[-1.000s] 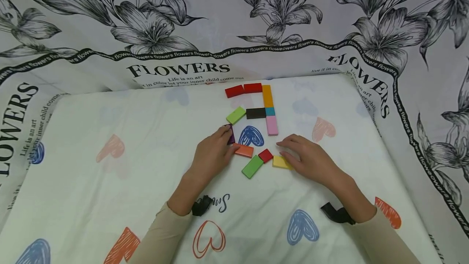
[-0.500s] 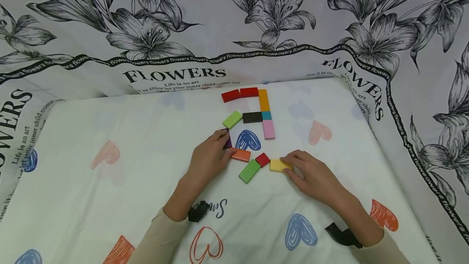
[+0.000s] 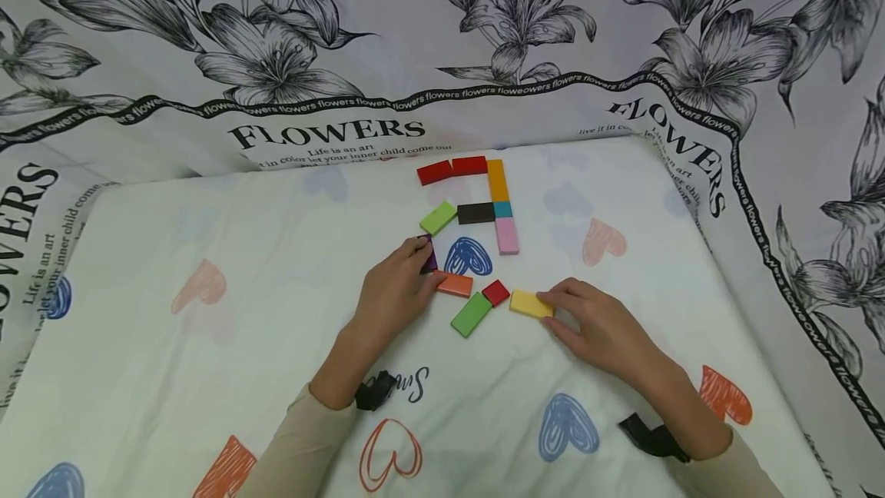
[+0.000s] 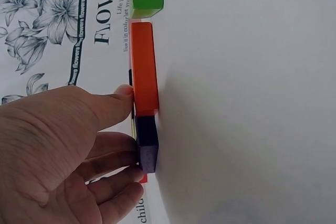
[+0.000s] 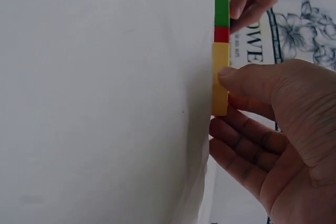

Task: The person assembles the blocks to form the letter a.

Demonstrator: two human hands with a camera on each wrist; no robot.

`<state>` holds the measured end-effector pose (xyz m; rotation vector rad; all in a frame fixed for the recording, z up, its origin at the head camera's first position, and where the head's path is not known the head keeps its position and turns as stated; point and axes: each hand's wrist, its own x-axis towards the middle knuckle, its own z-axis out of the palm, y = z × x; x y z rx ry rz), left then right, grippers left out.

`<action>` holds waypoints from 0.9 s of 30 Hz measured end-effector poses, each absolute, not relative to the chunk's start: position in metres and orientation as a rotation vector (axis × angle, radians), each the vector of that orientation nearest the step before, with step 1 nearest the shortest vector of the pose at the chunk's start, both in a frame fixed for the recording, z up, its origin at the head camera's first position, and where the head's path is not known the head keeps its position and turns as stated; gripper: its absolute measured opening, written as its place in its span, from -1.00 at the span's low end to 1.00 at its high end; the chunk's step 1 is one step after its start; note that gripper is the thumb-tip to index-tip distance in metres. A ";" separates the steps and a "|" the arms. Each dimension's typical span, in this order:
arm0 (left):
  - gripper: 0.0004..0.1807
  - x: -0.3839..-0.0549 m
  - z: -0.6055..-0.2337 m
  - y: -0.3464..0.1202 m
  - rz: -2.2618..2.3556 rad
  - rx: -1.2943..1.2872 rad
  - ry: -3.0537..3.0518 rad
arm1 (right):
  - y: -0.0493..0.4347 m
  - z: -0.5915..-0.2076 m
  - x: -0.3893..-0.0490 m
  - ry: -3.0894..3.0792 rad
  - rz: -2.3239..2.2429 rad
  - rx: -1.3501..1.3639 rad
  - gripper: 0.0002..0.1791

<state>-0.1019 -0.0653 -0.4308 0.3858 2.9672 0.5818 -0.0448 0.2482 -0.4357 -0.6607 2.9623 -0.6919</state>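
My left hand [image 3: 390, 290] holds the purple block [image 4: 147, 145] with its fingertips, the thumb resting against the orange block [image 3: 455, 283] that meets it at a corner. Toward the right, my right hand [image 3: 598, 325] pinches the right end of the yellow block [image 3: 530, 303] between thumb and fingers. A small red block [image 3: 495, 293] lies just left of the yellow one, touching the green block [image 3: 472, 314] on its other side. In the right wrist view, the yellow block [image 5: 220, 77] lines up behind the red block [image 5: 221, 34].
Beyond the hands, a light green block [image 3: 439, 217], a black block [image 3: 475, 213], a teal block [image 3: 502, 209], a pink block [image 3: 507, 236], an orange-yellow block [image 3: 498, 180] and two red blocks [image 3: 469, 165] form a bent line on the heart-printed white cloth [image 3: 276, 344].
My right hand has shifted right from over the yellow block to its right end and now pinches it; the block has turned slightly. My left hand stays at the purple block.
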 end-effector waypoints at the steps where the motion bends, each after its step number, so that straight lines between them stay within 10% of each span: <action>1: -0.32 -0.102 -0.431 -0.065 0.582 0.384 2.968 | 0.248 -0.435 -0.045 2.962 -0.700 -0.657 -0.56; 27: -0.34 -0.103 -0.429 -0.069 0.589 0.404 2.968 | 0.246 -0.439 -0.068 3.046 -0.874 -0.512 -0.61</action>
